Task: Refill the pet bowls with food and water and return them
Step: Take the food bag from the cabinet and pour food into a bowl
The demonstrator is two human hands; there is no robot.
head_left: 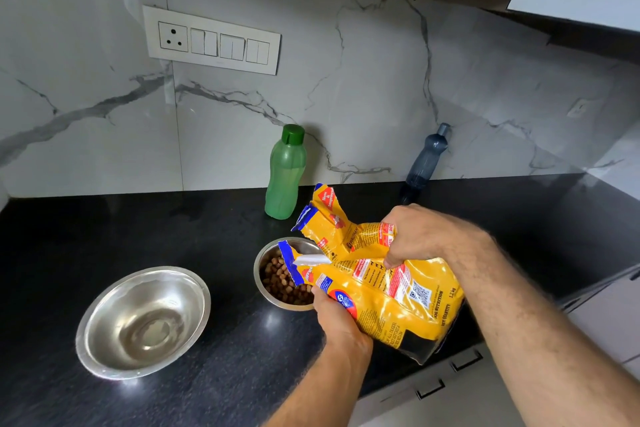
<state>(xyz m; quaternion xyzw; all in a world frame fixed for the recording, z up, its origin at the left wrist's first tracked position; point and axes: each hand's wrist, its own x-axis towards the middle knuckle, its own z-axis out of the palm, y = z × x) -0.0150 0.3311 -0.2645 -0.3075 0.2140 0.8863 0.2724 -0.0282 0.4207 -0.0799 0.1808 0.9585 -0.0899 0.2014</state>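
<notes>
Both forearms reach in from the near right edge, and the two hands hold a yellow pet food bag (388, 288) tilted on its side above the black desk (173, 236). On the near side, the left hand (337, 317) has its grip clamped on the bag's lower edge close to the torn mouth. Farther back, the right hand (419, 236) has its grip clamped around the crumpled upper part. The bag's open mouth hangs over the right rim of a small steel bowl (277, 279), which holds brown kibble (280, 282). To the left, apart from it, sits a larger steel bowl (143, 322) with bare desk all around it and wide open room toward the left and far side. A green bottle (285, 173) stands just beyond the small bowl, near the marble wall; a dark bottle (427, 159) stands farther right against the wall. The desk's front edge runs under the bag, above drawer fronts (446, 378).
</notes>
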